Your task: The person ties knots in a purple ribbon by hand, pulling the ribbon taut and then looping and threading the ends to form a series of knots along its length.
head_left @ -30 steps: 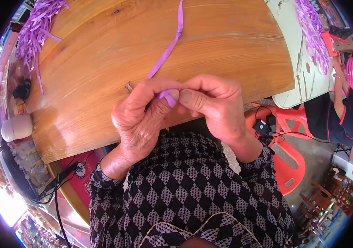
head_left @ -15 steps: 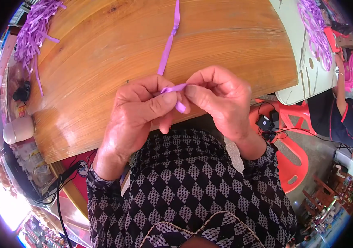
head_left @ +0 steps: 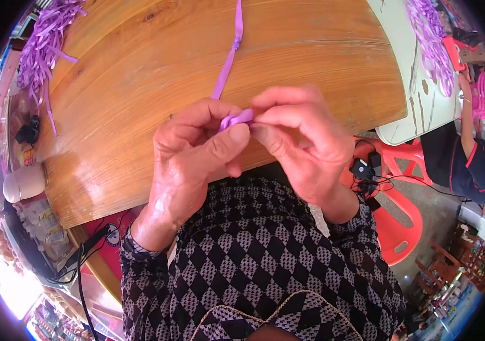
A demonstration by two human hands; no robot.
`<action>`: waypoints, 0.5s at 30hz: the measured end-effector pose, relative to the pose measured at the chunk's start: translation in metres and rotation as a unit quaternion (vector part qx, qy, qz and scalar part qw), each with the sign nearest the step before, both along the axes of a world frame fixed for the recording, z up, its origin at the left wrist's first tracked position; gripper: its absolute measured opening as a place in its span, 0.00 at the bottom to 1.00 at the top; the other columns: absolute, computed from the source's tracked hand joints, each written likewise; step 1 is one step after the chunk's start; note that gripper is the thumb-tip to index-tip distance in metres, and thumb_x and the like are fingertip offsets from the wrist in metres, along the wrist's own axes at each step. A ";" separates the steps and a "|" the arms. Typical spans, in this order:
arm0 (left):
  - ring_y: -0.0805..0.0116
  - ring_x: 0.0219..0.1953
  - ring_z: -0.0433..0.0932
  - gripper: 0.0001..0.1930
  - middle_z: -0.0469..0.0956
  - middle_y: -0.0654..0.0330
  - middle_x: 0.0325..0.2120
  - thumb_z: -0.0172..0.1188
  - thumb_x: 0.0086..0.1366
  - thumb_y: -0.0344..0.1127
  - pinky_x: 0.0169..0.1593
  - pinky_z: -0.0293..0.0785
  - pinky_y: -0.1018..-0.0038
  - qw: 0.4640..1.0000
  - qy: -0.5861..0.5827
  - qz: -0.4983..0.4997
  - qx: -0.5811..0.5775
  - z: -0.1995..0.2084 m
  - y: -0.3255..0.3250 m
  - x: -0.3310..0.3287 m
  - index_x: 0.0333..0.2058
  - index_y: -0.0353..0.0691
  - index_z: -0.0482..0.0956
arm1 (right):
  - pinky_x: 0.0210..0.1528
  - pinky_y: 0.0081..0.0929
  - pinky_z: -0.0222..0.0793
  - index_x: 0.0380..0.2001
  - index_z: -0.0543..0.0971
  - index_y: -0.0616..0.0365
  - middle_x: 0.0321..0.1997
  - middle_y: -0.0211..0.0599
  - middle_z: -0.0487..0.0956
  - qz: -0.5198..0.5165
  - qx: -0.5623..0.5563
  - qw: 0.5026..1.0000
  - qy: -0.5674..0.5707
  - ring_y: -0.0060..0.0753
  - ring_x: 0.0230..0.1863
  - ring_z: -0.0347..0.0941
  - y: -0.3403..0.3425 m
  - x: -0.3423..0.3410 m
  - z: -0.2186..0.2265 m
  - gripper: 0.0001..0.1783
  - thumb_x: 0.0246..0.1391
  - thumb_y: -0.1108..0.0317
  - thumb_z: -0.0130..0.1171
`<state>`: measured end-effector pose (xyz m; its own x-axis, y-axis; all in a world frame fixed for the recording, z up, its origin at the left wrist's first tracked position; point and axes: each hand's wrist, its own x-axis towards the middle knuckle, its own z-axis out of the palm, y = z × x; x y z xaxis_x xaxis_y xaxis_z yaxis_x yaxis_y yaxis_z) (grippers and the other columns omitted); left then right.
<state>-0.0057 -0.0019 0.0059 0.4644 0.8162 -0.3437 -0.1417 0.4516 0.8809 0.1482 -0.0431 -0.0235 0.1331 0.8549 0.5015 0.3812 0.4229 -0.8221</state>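
A purple ribbon [head_left: 226, 74] runs from the far edge of the wooden table [head_left: 123, 113] toward me, with a small knot partway along it. Its near end is looped between my hands, above the table's front edge. My left hand [head_left: 191, 150] pinches this loop between thumb and forefinger. My right hand [head_left: 310, 145] is closed at the loop's right side, thumb and forefinger together against the ribbon. The ribbon's tip is hidden by the fingers.
Bundles of purple ribbons lie at the far left [head_left: 46, 48] and on a white marbled table [head_left: 413, 108] at the right. A pinkish rounded object [head_left: 25, 182] sits by the left edge. An orange-red plastic chair [head_left: 398, 221] holds black devices and cables. Another person's arm [head_left: 467, 113] reaches in at right.
The ribbon's loose tip, which hung below my fingers, no longer shows, and the ribbon is now bent into a rounder loop. My right hand has turned, its fingers lifting slightly.
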 end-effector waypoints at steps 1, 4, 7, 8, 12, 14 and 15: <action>0.82 0.20 0.69 0.07 0.76 0.64 0.26 0.57 0.59 0.31 0.20 0.63 0.87 1.000 0.000 -0.001 0.000 0.003 -0.001 0.001 0.35 0.34 0.76 | 0.34 0.19 0.68 0.28 0.75 0.67 0.35 0.43 0.75 0.009 -0.018 0.998 0.057 0.25 0.32 0.71 0.001 0.000 0.001 0.06 0.44 0.80 0.60; 0.84 0.20 0.68 0.07 0.76 0.64 0.26 0.56 0.60 0.30 0.20 0.63 0.88 0.999 -0.031 -0.030 0.009 0.007 0.000 0.001 0.36 0.35 0.76 | 0.37 0.20 0.68 0.26 0.73 0.68 0.35 0.45 0.75 0.104 -0.075 0.968 0.216 0.25 0.35 0.71 0.002 0.005 0.006 0.05 0.45 0.82 0.59; 0.86 0.20 0.66 0.08 0.76 0.64 0.27 0.55 0.60 0.29 0.19 0.61 0.89 0.995 -0.086 -0.052 0.000 0.005 0.001 -0.004 0.37 0.34 0.75 | 0.38 0.21 0.69 0.26 0.72 0.69 0.35 0.45 0.74 0.111 -0.070 0.978 0.163 0.26 0.36 0.72 0.000 0.011 0.006 0.05 0.45 0.84 0.58; 0.87 0.20 0.65 0.08 0.76 0.63 0.27 0.55 0.60 0.29 0.19 0.59 0.90 0.998 -0.041 -0.010 0.045 0.006 0.000 -0.004 0.38 0.33 0.75 | 0.38 0.21 0.69 0.26 0.72 0.69 0.35 0.45 0.74 0.112 -0.069 0.978 0.163 0.26 0.36 0.72 -0.001 0.013 0.007 0.05 0.45 0.84 0.58; 0.85 0.22 0.67 0.07 0.76 0.62 0.28 0.55 0.60 0.29 0.23 0.59 0.90 0.985 0.043 0.111 0.124 0.014 0.008 -0.007 0.36 0.32 0.74 | 0.34 0.18 0.67 0.25 0.72 0.68 0.32 0.42 0.73 0.140 -0.190 0.940 0.246 0.25 0.33 0.72 -0.006 0.016 0.010 0.05 0.43 0.84 0.58; 0.83 0.25 0.68 0.07 0.76 0.61 0.28 0.55 0.60 0.29 0.27 0.61 0.88 0.973 0.062 0.117 0.187 0.014 0.007 -0.012 0.36 0.32 0.74 | 0.32 0.17 0.66 0.23 0.72 0.68 0.31 0.40 0.73 0.164 -0.234 0.917 0.277 0.24 0.32 0.71 -0.009 0.015 0.008 0.05 0.42 0.84 0.58; 0.81 0.27 0.70 0.07 0.77 0.60 0.28 0.55 0.60 0.29 0.30 0.63 0.87 0.958 0.076 0.119 0.251 0.015 0.008 -0.015 0.36 0.32 0.74 | 0.31 0.16 0.65 0.22 0.72 0.67 0.31 0.40 0.73 0.173 -0.227 0.928 0.239 0.23 0.30 0.71 -0.009 0.017 0.008 0.05 0.42 0.84 0.57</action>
<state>-0.0206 0.0057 0.0207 0.2208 0.9727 0.0712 -0.0405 -0.0637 0.9971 0.1653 -0.0520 -0.0157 -0.0750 0.9967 0.0326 -0.1678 0.0196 -0.9856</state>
